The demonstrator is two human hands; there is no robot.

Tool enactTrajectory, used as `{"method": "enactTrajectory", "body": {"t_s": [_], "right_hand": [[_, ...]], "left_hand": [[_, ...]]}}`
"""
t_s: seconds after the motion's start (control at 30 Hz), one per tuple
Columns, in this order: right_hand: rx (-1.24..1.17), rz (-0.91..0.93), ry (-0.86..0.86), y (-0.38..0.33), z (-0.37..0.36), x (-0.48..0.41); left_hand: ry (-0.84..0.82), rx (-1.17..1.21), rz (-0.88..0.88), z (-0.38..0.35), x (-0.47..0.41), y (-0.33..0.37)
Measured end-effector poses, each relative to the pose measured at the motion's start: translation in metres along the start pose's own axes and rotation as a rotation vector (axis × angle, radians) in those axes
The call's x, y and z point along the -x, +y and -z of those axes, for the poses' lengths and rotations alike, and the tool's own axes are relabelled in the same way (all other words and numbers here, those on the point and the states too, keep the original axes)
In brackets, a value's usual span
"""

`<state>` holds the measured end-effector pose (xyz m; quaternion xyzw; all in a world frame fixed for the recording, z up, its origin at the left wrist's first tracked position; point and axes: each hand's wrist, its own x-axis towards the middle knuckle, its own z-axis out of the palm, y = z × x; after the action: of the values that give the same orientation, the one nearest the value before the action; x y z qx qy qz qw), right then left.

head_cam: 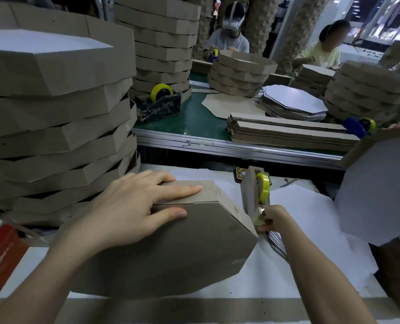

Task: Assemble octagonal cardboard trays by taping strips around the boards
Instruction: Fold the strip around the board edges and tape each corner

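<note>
1. Tray point(171, 249) lies bottom-up with the strip point(208, 195) wrapped round its edge. Left hand point(133, 211) presses flat, fingers straight, on the seam at tray's far side.
2. Right hand point(272, 220) pinches tape point(264, 187) end at dispenser point(250, 197), just right of tray.
3. Next, likely: pull a length, tear it, bridge the seam.
4. Finished stack point(54, 113) crowds tray's left; loose boards point(306, 206) lie right.
</note>
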<state>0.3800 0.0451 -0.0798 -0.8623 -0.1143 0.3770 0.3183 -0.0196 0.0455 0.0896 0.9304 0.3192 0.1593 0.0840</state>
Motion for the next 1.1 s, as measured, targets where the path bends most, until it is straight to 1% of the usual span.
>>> {"method": "enactTrajectory", "body": {"t_s": [0.13,0.23,0.3,0.37,0.43,0.57,0.73,0.97,1.1], "right_hand": [[-0.052,-0.031,-0.003,-0.003,-0.002,-0.005],[-0.283,-0.043,-0.016,-0.002,0.0,-0.006],[-0.433,-0.016,0.018,0.003,0.001,-0.002],[-0.515,0.034,0.072,0.016,0.001,0.003],[-0.524,0.083,0.1,0.038,0.001,0.006],[-0.55,0.147,0.068,0.072,-0.004,0.011],[-0.485,0.253,0.176,0.08,-0.015,0.007],[-0.555,0.255,0.233,0.082,-0.022,-0.001],[-0.614,0.223,0.259,0.085,-0.022,-0.003]], "left_hand": [[-0.002,0.008,-0.001,0.001,0.001,0.001],[0.004,0.004,0.005,0.001,0.003,0.002],[0.007,0.003,0.005,0.001,0.003,0.002],[0.01,-0.001,0.002,0.0,0.003,0.003],[0.012,-0.006,-0.004,0.0,0.002,0.003],[0.004,-0.01,-0.008,-0.001,0.002,0.003],[-0.007,-0.008,0.01,0.001,0.002,0.001],[-0.026,-0.002,0.015,0.001,-0.001,-0.001],[-0.025,0.009,0.011,0.0,-0.001,-0.001]]}}
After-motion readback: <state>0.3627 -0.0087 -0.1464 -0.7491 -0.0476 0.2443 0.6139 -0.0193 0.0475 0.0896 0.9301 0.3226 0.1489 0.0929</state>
